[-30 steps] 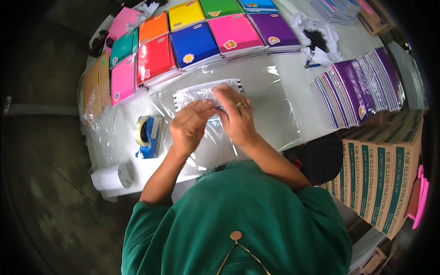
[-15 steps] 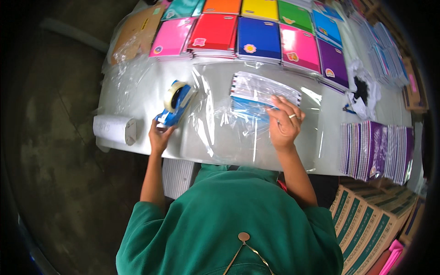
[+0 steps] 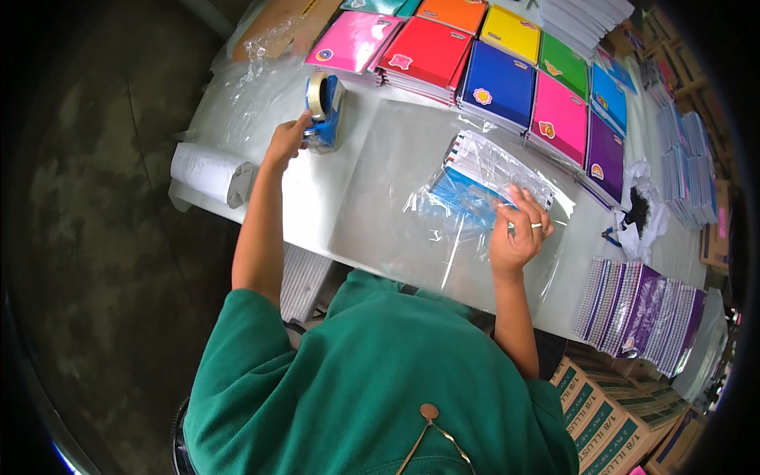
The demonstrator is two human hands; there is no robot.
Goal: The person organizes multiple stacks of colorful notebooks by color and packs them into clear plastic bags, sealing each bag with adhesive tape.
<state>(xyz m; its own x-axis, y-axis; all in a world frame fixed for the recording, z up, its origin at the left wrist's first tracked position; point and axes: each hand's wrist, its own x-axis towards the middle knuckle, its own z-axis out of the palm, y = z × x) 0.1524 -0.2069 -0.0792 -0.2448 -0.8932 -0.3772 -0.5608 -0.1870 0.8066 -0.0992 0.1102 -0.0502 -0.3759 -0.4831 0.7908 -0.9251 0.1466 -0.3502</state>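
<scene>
Clearly, the 2 arms are spread apart. The left arm stretches forward and nearly straight from its green sleeve (image 3: 237, 340), passing over the near edge of the table (image 3: 305, 214), and the left hand (image 3: 289, 141) is at the near, left side of a blue tape dispenser (image 3: 331, 131). Its fingers point away from the body and touch the dispenser near the roll of clear tape (image 3: 317, 96); how tightly they close round it cannot be told, as the underside of the hand is hidden.

The right arm is bent at the elbow, with the forearm rising steeply to the right hand (image 3: 518, 237). That hand has its knuckles up and its fingers bent and close together, tips at the lower right part of a white and blue bundle (image 3: 487, 178). The thumb lies near the forefinger, and I cannot tell whether a bit of film is pinched between them. A ring (image 3: 536, 226) shows on 1 finger.

The bundle lies tilted on a clear plastic sheet (image 3: 380, 190), partly covered by shiny film, just in front of the blue notebooks (image 3: 499, 83) and pink notebooks (image 3: 560, 115). The dispenser stands well apart from it, to the left.
</scene>
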